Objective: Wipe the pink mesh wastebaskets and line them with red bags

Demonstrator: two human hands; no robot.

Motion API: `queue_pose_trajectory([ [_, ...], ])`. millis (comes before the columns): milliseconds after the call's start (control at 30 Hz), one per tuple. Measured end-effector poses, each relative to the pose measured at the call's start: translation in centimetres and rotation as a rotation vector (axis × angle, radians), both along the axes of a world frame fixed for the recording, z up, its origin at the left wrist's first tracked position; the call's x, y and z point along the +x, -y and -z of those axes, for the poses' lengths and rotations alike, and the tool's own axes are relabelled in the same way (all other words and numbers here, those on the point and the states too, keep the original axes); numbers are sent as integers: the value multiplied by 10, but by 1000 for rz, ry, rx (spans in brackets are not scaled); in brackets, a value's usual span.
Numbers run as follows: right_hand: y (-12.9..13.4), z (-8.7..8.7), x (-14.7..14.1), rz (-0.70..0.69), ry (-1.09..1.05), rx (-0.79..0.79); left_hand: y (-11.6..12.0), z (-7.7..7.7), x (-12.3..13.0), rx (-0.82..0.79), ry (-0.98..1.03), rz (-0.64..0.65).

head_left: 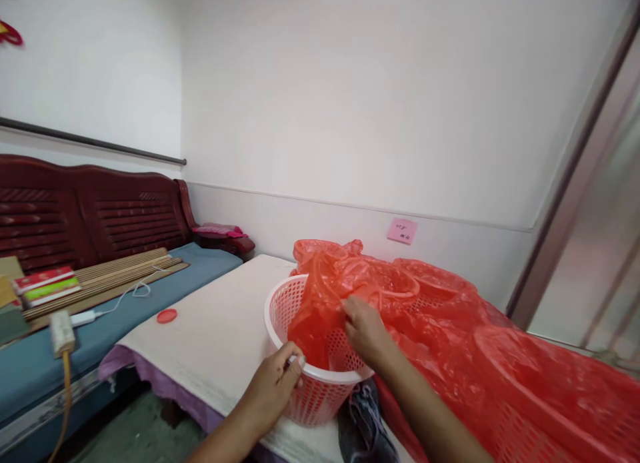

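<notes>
A pink perforated basket [313, 396] with a pale rim stands at the near edge of the cloth-covered table. My left hand [275, 386] is closed on the front left of its rim. Above the basket's right side, my right hand [363, 326] pinches a thin red plastic bag [320, 296], part of which hangs down inside the basket. The bag's upper part trails over the back rim towards more red plastic. What lies at the basket's bottom is hidden.
Red plastic [445, 336] covers other baskets on the right. Dark cloth [367, 426] lies beside the basket. A red lid [167, 315] rests on the white table cover [215, 330]. On the left, a wooden sofa [125, 213] holds books [47, 284] and a power strip [62, 333].
</notes>
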State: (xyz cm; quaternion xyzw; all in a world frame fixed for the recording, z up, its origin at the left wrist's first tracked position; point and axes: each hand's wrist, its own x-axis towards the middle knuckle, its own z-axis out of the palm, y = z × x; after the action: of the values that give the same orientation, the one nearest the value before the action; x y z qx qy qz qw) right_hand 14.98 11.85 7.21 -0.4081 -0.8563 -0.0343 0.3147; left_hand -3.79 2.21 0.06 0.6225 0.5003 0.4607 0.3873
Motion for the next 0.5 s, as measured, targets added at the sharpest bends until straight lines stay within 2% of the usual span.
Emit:
queue_pose_trajectory([
  [100,-1,-18,19,-27,-85,107,-7,2,-6,8,12,15],
  [267,4,-26,31,-309,-116,313,-11,5,-11,14,23,33],
  [400,9,-38,31,-239,-233,462,-11,4,-9,9,27,35],
  [500,9,-40,30,-227,43,382,-11,3,-8,10,27,22],
])
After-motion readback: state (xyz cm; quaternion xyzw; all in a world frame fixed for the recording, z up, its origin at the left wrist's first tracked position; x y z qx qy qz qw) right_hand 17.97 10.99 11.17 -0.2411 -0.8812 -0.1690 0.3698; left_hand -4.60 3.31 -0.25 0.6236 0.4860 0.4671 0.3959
